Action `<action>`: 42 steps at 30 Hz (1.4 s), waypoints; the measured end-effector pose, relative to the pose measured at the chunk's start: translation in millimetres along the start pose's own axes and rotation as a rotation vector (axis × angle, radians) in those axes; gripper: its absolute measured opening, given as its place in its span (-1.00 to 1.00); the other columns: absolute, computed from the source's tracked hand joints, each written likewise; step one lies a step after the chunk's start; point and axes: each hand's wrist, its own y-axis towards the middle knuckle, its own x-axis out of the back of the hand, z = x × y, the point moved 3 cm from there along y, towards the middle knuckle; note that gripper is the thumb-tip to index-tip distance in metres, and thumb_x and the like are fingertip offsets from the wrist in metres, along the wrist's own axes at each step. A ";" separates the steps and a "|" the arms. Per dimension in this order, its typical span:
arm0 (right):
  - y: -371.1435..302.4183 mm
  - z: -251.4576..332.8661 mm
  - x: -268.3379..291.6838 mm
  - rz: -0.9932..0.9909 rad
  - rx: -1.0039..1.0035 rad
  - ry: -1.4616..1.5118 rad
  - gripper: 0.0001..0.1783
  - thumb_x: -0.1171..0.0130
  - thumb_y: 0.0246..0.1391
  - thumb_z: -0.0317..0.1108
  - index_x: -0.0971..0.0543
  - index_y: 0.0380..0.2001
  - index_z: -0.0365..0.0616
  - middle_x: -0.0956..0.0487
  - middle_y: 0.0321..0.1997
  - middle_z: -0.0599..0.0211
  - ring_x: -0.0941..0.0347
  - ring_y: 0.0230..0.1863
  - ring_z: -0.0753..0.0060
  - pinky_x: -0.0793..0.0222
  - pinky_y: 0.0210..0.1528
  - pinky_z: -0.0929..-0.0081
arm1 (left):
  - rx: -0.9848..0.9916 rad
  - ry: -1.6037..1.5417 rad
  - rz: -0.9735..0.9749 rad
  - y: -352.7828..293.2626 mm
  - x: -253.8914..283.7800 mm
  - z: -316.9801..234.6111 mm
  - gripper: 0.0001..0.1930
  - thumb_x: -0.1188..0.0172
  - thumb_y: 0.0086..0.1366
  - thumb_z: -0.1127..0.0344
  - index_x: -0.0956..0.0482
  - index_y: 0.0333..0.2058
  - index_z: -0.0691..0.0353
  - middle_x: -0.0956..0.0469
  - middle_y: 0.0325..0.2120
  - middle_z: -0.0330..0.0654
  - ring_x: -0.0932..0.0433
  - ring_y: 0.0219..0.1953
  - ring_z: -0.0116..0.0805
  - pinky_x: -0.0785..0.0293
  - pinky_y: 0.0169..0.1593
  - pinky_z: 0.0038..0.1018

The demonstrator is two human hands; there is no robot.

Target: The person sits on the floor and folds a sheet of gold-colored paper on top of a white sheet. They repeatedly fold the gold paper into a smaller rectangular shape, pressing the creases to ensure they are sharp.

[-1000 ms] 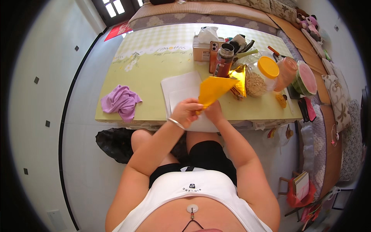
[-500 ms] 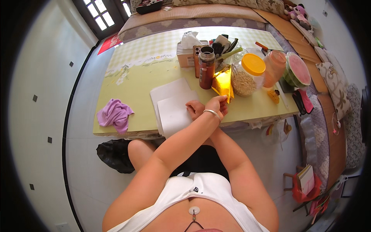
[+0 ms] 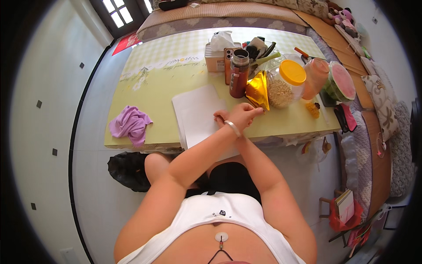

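I note a crumpled purple cloth at left on the surface. To my right I record, in order, a yellow-lidded jar, a pinkish container and a cut watermelon.

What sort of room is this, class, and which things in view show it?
Probably a living room at home: patterned cushions and plush toys along the mat-covered seating, beside a cloth-covered table.

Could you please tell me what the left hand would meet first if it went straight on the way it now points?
Most likely the gold foil, just ahead of the left hand; the fingertips may already be touching it, since depth is unclear here.
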 end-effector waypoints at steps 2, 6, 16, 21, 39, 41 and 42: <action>-8.6 9.1 -9.2 -0.059 -0.208 0.668 -0.79 -0.19 0.18 -0.43 -0.55 -0.11 -0.19 -0.59 -0.23 0.25 -0.54 -0.18 0.41 -0.45 -0.10 0.52 | -0.386 0.331 -0.012 -35.0 44.9 -11.2 -0.71 -0.42 0.19 0.16 -0.63 -0.32 0.28 -0.53 -0.50 -0.32 -0.46 -0.48 -0.52 -0.40 -0.38 -0.58; 6.7 50.7 2.5 -0.044 -0.011 -0.264 -0.89 -0.18 0.11 -0.43 -0.60 -0.30 -0.20 -0.64 -0.29 0.17 -0.59 -0.23 0.24 -0.47 -0.14 0.43 | -0.743 0.875 -0.032 -108.0 131.8 -31.1 -0.59 -0.46 0.06 0.24 -0.61 -0.15 0.31 -0.60 -0.18 -0.04 -0.57 -0.12 -0.08 -0.49 0.00 -0.29; 39.0 60.8 -20.0 0.284 0.092 -0.442 -0.67 -0.29 0.01 -0.37 -0.60 -0.11 -0.18 -0.59 0.00 0.08 -0.51 0.04 0.12 -0.39 0.12 0.25 | -0.443 1.712 0.195 -157.6 197.6 14.8 0.04 -0.52 -0.11 0.15 -0.18 0.37 0.09 -0.09 0.42 -0.05 -0.08 0.45 -0.07 -0.02 0.42 0.03; -14.9 106.7 3.9 0.646 0.320 -0.808 -0.21 -0.43 -0.08 -0.18 -0.40 0.25 -0.10 -0.36 0.36 0.07 -0.19 0.42 0.04 -0.03 0.44 -0.01 | -0.597 1.432 0.041 -156.9 209.8 28.2 -0.33 -0.40 0.01 0.32 -0.50 0.19 -0.03 -0.26 0.35 0.01 -0.21 0.40 -0.06 -0.10 0.38 0.08; -3.4 57.3 27.5 -0.135 0.069 -0.805 -0.72 -0.33 0.03 -0.20 -0.59 -0.59 -0.17 -0.57 -0.36 0.21 -0.42 -0.22 0.05 -0.36 -0.14 0.19 | -0.482 1.110 -0.813 -102.5 219.3 29.6 -0.75 -0.36 0.12 0.25 -0.60 -0.60 0.30 -0.49 -0.42 -0.06 -0.41 -0.21 -0.03 -0.39 -0.09 -0.19; -2.9 58.0 22.3 -0.159 0.077 -0.906 -0.69 -0.33 0.03 -0.16 -0.58 -0.61 -0.15 -0.56 -0.37 0.22 -0.42 -0.22 0.04 -0.36 -0.14 0.17 | -0.491 1.134 -0.825 -104.9 218.6 31.3 -0.75 -0.37 0.10 0.27 -0.58 -0.61 0.30 -0.48 -0.42 -0.05 -0.41 -0.20 -0.03 -0.39 -0.07 -0.19; -2.9 57.2 20.1 -0.168 0.082 -0.948 -0.67 -0.34 0.03 -0.14 -0.59 -0.62 -0.15 -0.55 -0.37 0.22 -0.42 -0.22 0.03 -0.36 -0.14 0.17 | -0.495 1.145 -0.830 -105.5 218.2 31.9 -0.75 -0.38 0.10 0.27 -0.57 -0.61 0.30 -0.47 -0.42 -0.05 -0.40 -0.20 -0.03 -0.39 -0.07 -0.19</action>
